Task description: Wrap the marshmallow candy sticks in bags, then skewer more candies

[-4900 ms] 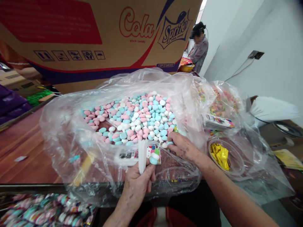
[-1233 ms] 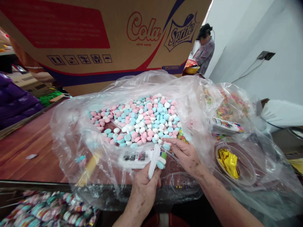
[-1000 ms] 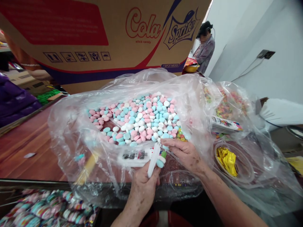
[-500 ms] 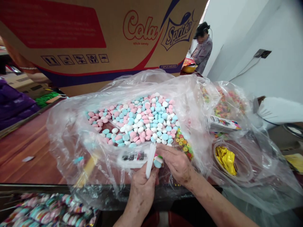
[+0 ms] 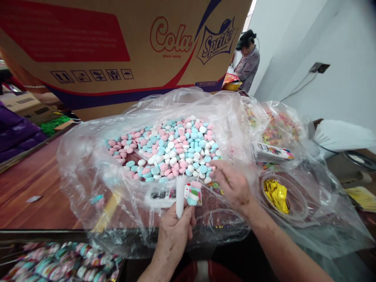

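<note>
In my left hand [image 5: 176,227], closed and low in the middle, is a bundle of white sticks [image 5: 180,196]. A candy skewer [image 5: 194,192] with pink, white, green and blue pieces stands beside the bundle in the same hand. My right hand [image 5: 232,186] reaches to the right edge of a pile of pink, blue and white candies [image 5: 176,149]. Its fingers are bent and apart, the fingertips touching the pile's edge; nothing held shows between them. Ring-shaped gummies [image 5: 216,187] lie partly hidden beside that hand. Behind my left hand lies a printed card stack [image 5: 164,192].
Clear plastic sheeting [image 5: 85,176] surrounds the candies on the wooden table [image 5: 38,180]. A large carton [image 5: 141,70] stands behind. Rightward are a tub [image 5: 302,209] of gold ties [image 5: 276,196] and bagged gummies [image 5: 282,125]. Finished skewers [image 5: 64,262] lie lower left. Another person [image 5: 249,62] works beyond.
My right hand has moved away from the skewer, right and up to the candy pile. My left hand has shifted slightly left, its sticks now more upright and the skewer's candies more visible.
</note>
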Demonstrator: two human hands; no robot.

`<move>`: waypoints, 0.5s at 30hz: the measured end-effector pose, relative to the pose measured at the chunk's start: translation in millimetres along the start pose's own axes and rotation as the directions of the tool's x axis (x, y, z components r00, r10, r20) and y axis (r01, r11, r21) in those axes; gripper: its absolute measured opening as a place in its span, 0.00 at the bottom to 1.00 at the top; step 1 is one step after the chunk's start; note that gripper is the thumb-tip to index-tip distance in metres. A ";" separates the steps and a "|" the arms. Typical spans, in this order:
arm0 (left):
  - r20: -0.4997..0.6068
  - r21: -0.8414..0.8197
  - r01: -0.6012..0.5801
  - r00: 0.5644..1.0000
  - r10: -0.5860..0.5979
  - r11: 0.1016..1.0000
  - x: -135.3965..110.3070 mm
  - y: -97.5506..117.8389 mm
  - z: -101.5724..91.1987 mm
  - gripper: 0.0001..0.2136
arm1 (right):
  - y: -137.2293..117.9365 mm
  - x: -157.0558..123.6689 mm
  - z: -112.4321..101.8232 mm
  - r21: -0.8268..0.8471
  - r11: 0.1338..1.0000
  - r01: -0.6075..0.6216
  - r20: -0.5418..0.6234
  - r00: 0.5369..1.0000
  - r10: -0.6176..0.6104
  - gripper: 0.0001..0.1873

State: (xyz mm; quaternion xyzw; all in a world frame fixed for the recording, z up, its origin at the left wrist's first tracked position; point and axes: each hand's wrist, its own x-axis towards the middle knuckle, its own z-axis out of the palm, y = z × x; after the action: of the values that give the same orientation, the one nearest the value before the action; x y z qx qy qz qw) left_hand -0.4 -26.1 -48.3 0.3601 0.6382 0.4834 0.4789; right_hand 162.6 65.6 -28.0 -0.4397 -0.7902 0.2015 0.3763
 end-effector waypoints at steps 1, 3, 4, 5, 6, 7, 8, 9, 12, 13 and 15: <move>-0.007 0.001 0.007 1.000 -0.007 1.000 -0.8 3.3 0.5 0.14 | 5.5 4.3 -2.9 -0.063 0.996 -0.064 -0.004 0.998 0.063 0.16; -0.013 -0.001 0.032 0.999 -0.032 0.999 -1.2 7.7 1.2 0.14 | 15.9 10.6 -4.7 -0.152 0.983 -0.102 0.063 0.992 0.113 0.14; -0.013 -0.008 0.044 0.999 -0.044 0.999 -0.9 8.6 1.2 0.14 | 20.1 12.3 -3.9 -0.177 0.980 -0.090 0.109 0.988 0.111 0.13; -0.014 -0.018 0.052 0.999 -0.052 0.998 -0.3 8.7 1.0 0.14 | 23.4 12.8 -2.4 -0.193 0.978 -0.077 0.154 0.982 0.107 0.11; -0.015 -0.033 0.056 0.998 -0.057 0.998 0.6 8.1 0.5 0.14 | 25.7 12.5 -0.7 -0.212 0.975 -0.067 0.197 0.974 0.110 0.11; -0.011 -0.051 0.057 0.998 -0.057 0.997 1.5 7.1 -0.1 0.15 | 27.1 11.5 1.0 -0.231 0.971 -0.061 0.237 0.965 0.117 0.10; -0.006 -0.072 0.054 0.998 -0.055 0.996 2.5 5.8 -0.8 0.14 | 27.6 10.2 2.3 -0.249 0.967 -0.057 0.272 0.954 0.126 0.09; 0.001 -0.095 0.053 0.999 -0.053 0.994 3.4 4.4 -1.5 0.14 | 27.2 8.8 3.1 -0.265 0.963 -0.054 0.303 0.943 0.137 0.08; 0.012 -0.143 0.054 0.999 -0.053 0.988 4.9 1.6 -2.7 0.14 | 22.4 6.1 2.9 -0.298 0.954 -0.042 0.372 0.915 0.156 0.07; 0.011 -0.151 0.054 0.999 -0.053 0.987 4.9 1.2 -2.7 0.14 | 20.1 5.8 2.4 -0.306 0.951 -0.036 0.388 0.908 0.159 0.07; -0.001 -0.149 0.051 0.999 -0.052 0.988 4.4 1.4 -2.1 0.13 | 15.9 5.4 1.6 -0.314 0.949 -0.030 0.409 0.898 0.164 0.08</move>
State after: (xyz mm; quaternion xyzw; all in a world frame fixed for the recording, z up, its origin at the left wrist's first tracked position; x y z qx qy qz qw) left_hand -3.6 -22.3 -47.9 0.3058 0.6104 0.5181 0.5153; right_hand 168.3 78.7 -37.1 -0.4755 -0.8518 0.1900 0.1108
